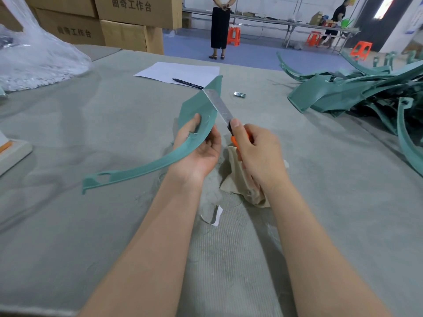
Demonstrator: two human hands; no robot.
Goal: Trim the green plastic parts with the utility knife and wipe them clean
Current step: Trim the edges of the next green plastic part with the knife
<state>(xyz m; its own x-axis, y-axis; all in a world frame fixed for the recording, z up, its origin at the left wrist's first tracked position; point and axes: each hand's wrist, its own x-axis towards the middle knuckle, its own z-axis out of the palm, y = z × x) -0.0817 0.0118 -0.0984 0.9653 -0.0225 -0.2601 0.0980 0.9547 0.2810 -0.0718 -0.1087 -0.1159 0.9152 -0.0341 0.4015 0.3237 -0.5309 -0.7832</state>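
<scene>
My left hand (pixel 198 149) grips a long curved green plastic part (pixel 146 167) above the table, thumb on its wide upper end. The part's narrow tail reaches down to the left. My right hand (pixel 256 152) holds an orange utility knife (pixel 219 106) with its long blade out, thumb pressed near the blade's base. The blade lies against the upper right edge of the part's wide end. A beige cloth (pixel 238 179) lies crumpled on the table under my right hand.
A heap of green plastic parts (pixel 357 92) fills the right side of the grey table (pixel 91 124). A white sheet (pixel 178 70) with a black pen (pixel 187 83) lies ahead, a small metal piece (pixel 239 94) nearby. A plastic bag (pixel 34 60) sits far left, cardboard boxes (pixel 123 26) behind it. A paper scrap (pixel 214 216) lies near my arms.
</scene>
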